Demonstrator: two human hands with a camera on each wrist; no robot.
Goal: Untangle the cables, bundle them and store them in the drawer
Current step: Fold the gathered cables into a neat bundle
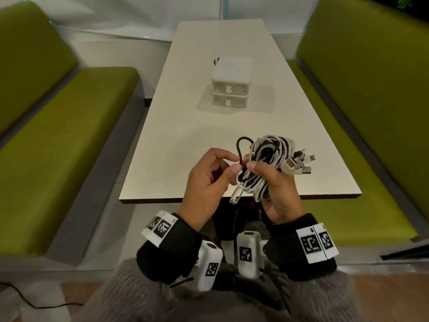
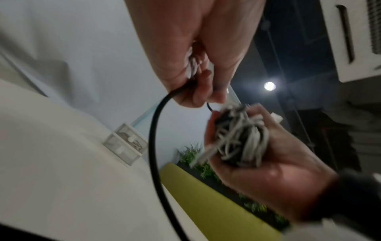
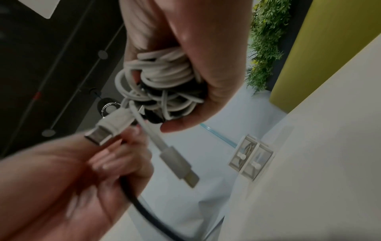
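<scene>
The left hand (image 3: 62, 187) is blurred, and the drawers' (image 1: 228, 94) contents seem too small to tell.

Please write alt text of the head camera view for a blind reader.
The right hand grips a bundle of white and black cables above the near table edge, while the left hand pinches a black cable loop. A two-drawer box stands farther back, both drawers closed.

Bare counter (image 1: 185, 140) is lying open mid-frame; only the drawer unit (image 1: 229, 87) is standing in the way, upper centre.
</scene>
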